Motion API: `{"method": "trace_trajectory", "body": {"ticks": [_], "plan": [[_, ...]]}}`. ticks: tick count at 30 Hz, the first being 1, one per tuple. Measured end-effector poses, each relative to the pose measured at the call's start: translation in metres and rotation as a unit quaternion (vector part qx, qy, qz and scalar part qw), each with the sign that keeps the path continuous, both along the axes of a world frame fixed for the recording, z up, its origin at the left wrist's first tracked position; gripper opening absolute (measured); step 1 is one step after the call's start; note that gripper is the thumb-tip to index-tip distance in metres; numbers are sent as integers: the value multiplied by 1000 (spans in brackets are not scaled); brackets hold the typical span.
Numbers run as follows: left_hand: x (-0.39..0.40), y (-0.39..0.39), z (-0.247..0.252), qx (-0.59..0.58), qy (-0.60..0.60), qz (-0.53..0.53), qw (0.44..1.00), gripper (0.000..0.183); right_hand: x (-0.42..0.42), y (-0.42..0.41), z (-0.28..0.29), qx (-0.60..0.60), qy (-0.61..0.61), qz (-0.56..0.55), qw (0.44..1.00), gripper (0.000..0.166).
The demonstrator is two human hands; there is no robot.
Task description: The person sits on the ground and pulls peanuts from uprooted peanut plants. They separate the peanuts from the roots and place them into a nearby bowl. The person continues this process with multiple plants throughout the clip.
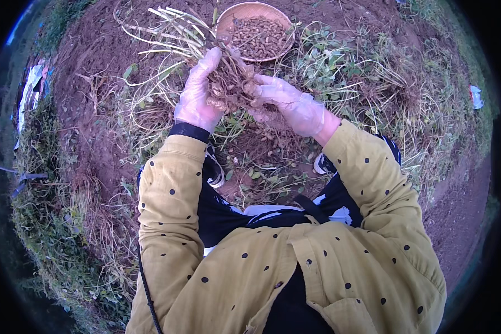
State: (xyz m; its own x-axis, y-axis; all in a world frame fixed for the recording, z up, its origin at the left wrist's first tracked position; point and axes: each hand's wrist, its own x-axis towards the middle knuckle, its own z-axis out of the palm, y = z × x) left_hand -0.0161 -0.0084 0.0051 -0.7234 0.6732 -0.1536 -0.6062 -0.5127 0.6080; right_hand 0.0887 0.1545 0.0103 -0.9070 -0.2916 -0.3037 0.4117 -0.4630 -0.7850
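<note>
My left hand [201,89], in a thin clear plastic glove, is closed around the stems of a bunch of pulled peanut plants [227,79]. Pale cut-looking stems fan out to the upper left, and soil-covered roots with peanut pods [218,92] hang towards me. My right hand [290,102], gloved the same way, has its fingers at the pods on the right side of the bunch; the exact grip of its fingertips is partly hidden. Just beyond the bunch stands a round woven basket [250,9] with many loose unshelled peanuts [263,39] in it.
Uprooted peanut plants [330,58] lie to the right of the basket, with more dried stalks [87,208] on the left. Loose leaves and roots [271,144] cover the soil between my shoes [217,169]. White plastic sheeting [31,89] lies far left, a white bag [476,97] far right.
</note>
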Motion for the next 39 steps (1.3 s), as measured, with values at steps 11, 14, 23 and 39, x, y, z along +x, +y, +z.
{"method": "trace_trajectory", "body": {"ticks": [11, 14, 23, 39], "plan": [[-6, 0, 2, -146, 84, 51, 984, 22, -17, 24, 11, 416, 168, -71, 891, 41], [-2, 7, -1, -156, 106, 74, 979, 18, -8, 14, 32, 463, 191, -1, 865, 34], [-1, 24, -11, -204, 170, 105, 958, 8, -6, 8, 20, 538, 340, -19, 771, 28], [-4, 26, -9, -292, 184, 166, 924, 9, 3, 8, 37, 375, 174, -116, 903, 33]]}}
